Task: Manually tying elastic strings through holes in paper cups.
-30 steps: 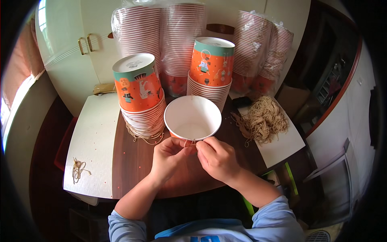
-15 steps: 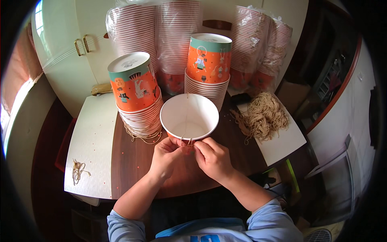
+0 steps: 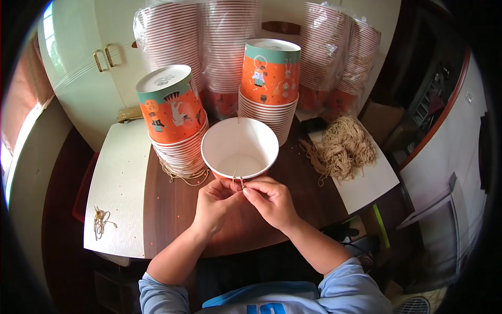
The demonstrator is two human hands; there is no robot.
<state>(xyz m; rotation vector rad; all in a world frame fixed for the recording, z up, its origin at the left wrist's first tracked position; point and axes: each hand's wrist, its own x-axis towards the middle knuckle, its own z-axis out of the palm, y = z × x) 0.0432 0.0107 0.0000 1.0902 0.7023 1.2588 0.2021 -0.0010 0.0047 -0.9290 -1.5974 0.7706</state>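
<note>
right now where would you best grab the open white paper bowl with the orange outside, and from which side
Probably grip the open white paper bowl by its rim and outer wall on the far side, coming from above: it stands mouth-up, and both hands crowd its near rim.

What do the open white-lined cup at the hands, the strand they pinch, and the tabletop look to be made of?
Open orange cup with white inside: likely paper, matte lining, thin rolled rim. Thin tan strand pinched by left hand and right hand: probably string or elastic band, like the tangled tan pile; too fine to tell. Round dark brown table: wood or wood-look laminate, visible grain, slight sheen.
</note>
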